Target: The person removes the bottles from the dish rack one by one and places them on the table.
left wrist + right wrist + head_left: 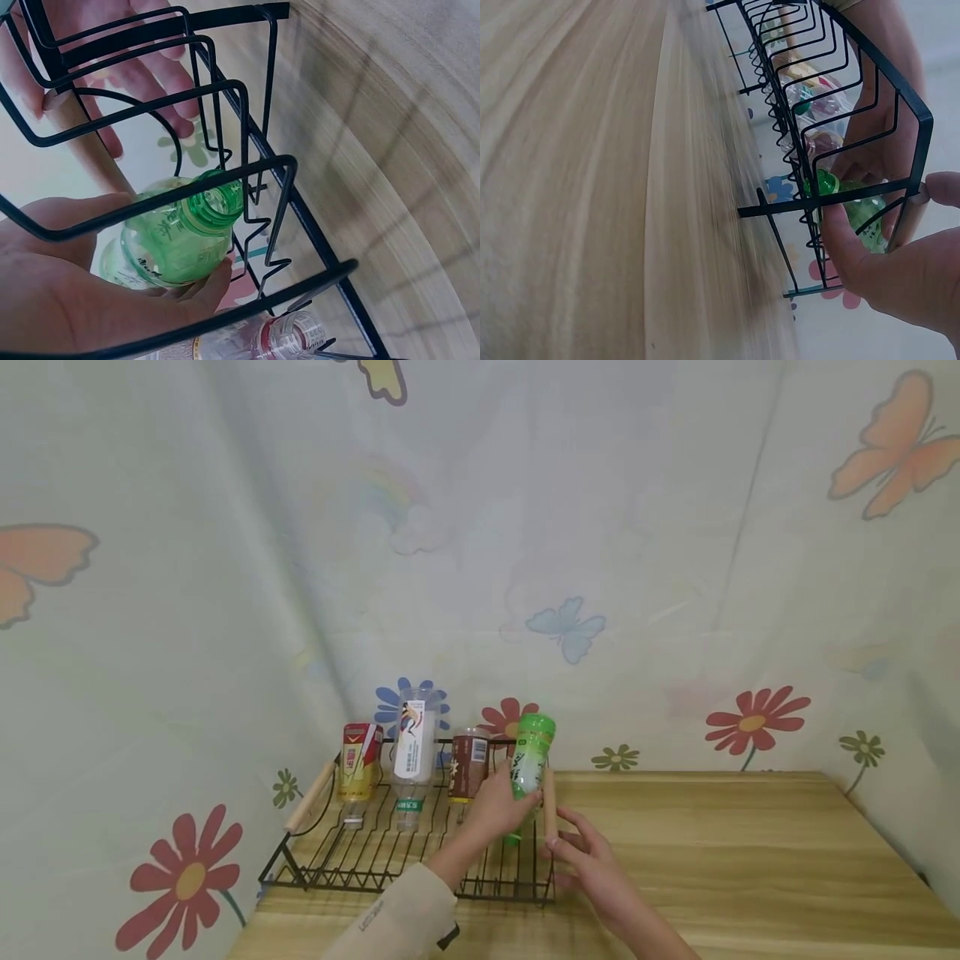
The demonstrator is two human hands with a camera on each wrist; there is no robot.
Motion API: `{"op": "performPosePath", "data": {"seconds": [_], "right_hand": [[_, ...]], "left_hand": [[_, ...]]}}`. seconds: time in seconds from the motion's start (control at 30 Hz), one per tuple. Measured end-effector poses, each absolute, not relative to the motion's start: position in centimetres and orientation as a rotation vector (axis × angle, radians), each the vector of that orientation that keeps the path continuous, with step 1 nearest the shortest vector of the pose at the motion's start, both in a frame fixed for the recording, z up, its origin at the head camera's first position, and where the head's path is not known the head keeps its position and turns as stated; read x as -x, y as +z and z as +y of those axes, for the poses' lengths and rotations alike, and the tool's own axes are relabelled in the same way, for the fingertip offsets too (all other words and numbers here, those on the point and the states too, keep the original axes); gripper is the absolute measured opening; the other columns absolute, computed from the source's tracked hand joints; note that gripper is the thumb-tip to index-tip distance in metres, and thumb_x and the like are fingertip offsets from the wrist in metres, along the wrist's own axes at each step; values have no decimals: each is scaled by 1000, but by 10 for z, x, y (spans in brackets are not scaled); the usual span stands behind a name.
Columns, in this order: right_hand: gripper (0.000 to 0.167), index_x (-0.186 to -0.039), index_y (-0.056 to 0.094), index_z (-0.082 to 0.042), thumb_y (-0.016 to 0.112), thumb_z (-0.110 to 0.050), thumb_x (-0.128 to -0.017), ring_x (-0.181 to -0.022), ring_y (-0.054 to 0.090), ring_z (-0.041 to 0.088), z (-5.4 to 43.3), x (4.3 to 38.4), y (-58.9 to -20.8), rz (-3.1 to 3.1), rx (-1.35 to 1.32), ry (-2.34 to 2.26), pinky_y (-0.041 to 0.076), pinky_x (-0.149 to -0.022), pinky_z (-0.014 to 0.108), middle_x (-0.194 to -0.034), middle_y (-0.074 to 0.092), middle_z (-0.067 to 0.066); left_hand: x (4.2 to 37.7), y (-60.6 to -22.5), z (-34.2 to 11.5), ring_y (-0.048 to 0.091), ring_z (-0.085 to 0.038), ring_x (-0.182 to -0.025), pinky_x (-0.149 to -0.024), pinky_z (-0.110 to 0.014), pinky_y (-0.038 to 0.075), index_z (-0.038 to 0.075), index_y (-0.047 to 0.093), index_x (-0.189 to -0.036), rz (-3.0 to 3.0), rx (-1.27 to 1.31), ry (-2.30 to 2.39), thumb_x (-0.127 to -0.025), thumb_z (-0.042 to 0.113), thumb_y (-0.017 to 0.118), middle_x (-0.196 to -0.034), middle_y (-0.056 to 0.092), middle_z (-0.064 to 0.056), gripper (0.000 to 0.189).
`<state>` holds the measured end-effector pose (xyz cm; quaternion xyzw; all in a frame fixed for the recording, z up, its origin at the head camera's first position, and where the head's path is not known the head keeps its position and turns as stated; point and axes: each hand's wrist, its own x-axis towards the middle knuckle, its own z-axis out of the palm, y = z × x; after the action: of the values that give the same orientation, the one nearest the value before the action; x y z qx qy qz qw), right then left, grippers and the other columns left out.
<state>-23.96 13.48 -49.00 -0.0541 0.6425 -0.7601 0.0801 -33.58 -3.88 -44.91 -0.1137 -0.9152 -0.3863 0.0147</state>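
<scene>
My left hand (495, 808) grips a green plastic bottle (531, 758) at the right end of a black wire rack (360, 888). The bottle leans slightly, its open mouth pointing down; in the left wrist view the uncapped green neck (214, 204) sits among the wires. Just outside the rack's right end is my right hand (592, 864). Its thumb touches the wooden handle (550, 802), and its other fingers extend loosely by the end frame. Left of the green bottle, a brown-labelled bottle (468, 764) stands mouth down, partly hidden by the left hand and forearm.
A clear bottle with a white label (412, 747) and a red-and-yellow bottle (358, 764) also stand mouth down in the rack. Another wooden handle (310, 797) is at its left end. The rack rests on a wooden table (720, 852) before a patterned curtain (660, 543).
</scene>
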Motion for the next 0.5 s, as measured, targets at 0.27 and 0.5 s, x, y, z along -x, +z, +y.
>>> {"op": "performPosePath", "data": {"seconds": [0.27,0.5], "right_hand": [[72,-165,27,-6,64,-29,-108,-119,66,37,135,241,-491,1926,165,-2259,57,-98,56,-146,52,34],[72,-165,27,-6,64,-30,-108,-117,67,35,137,242,-492,1914,177,-2262,57,-99,57,-144,53,32]], "left_hand": [[338,-451,-41,64,-20,-85,-67,-37,57,-1,44,-152,-2835,369,-1234,-98,33,78,-108,66,-11,73],[340,-453,-40,65,-20,-85,-66,-37,57,-1,45,-152,-2821,392,-1244,-97,31,78,-107,66,-10,72]]}}
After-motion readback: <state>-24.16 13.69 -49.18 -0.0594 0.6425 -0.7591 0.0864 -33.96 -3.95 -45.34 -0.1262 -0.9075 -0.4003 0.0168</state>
